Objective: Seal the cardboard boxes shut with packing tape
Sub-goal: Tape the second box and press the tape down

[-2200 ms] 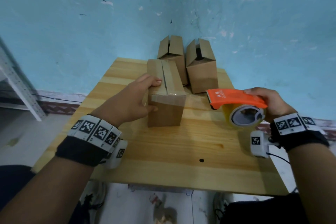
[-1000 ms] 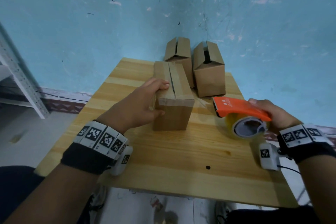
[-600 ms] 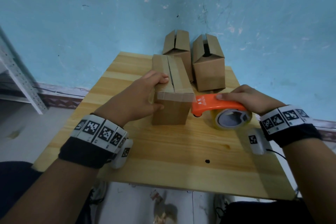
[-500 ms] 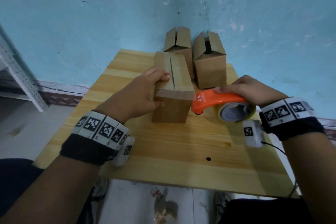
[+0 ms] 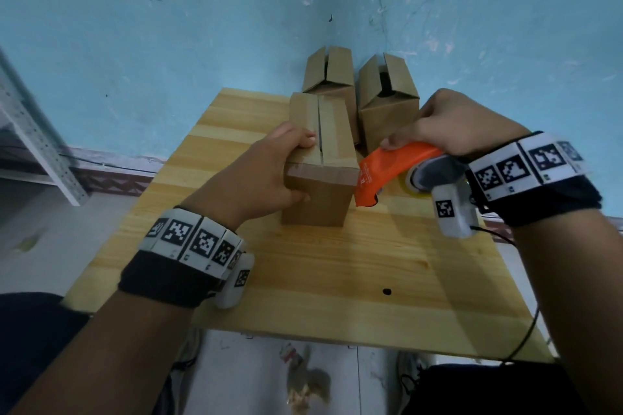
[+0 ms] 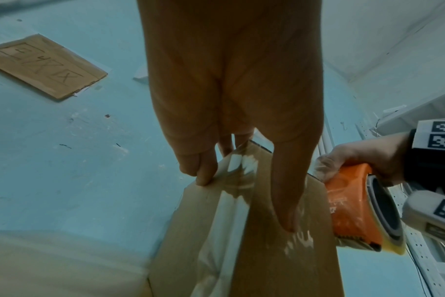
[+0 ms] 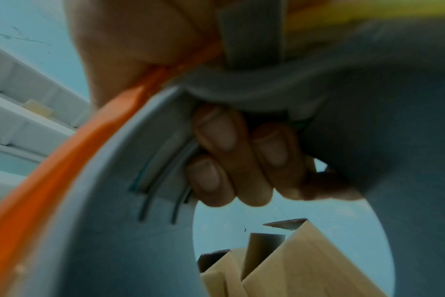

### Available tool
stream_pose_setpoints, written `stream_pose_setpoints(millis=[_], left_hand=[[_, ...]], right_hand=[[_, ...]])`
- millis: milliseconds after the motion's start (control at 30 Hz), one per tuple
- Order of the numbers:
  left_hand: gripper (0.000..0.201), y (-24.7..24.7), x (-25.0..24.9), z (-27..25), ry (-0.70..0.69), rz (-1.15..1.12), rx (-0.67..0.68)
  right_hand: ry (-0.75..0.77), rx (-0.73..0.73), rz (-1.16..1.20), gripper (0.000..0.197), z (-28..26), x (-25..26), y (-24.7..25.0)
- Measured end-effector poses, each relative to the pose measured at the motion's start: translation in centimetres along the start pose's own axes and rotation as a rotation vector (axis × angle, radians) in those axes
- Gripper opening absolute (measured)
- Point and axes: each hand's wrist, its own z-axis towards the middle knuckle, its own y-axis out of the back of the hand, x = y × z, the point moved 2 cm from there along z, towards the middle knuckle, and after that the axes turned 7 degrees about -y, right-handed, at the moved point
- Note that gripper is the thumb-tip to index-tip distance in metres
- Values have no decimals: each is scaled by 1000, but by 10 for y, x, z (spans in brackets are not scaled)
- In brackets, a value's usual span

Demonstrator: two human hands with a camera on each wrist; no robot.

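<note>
My left hand point(image 5: 259, 175) holds the nearest cardboard box point(image 5: 320, 175), which stands on the wooden desk point(image 5: 337, 266) in front of me: the fingers curl over the near left edge of its top and the thumb presses flat on the front face, so this grip clamps the box's upper corner. The left wrist view shows clear tape point(image 6: 231, 201) running shiny down that front face, my thumb point(image 6: 287, 193) lying beside it. The two top flaps meet with a narrow seam open between them. My right hand point(image 5: 451, 125) wraps tightly round the orange tape dispenser point(image 5: 387, 168), fingers curled through its grey core as the right wrist view shows, the index finger stretched along the orange hood. The dispenser's front end sits against the box's near right top corner, tilted downward, with its yellowish roll behind. Two more boxes point(image 5: 387, 101) stand at the far edge of the desk by the blue wall point(image 5: 168, 27), their flaps unsealed and gaping.
</note>
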Motion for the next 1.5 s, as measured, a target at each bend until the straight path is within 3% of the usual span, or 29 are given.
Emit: stream_pose_setpoints(millis=[167,400,500,700,1033,1400,1500], left_hand=[[99,5,-2,0,48,18,64],[103,20,3,-5,102,-63,270],[102,17,6,-5,76,-51,231],[82,11,16,-1,-8,-57,107],[84,10,17,-3,-11,-71,125],[85,8,15,-2,9,-50,115],[84,7,16,-2,4,-54,106]], right_hand=[[-15,-10,15,48,-3,-2,-1],[-22,2,-7,47,-6,2,0],[-40,21,34,47,-6,-4,-3],[-90,51,83,48,-8,-15,-10],[-104,87,-10,53,-8,-3,-5],[9,-76,-311,52,-15,40,2],[-69,24,-210,41,-10,31,0]])
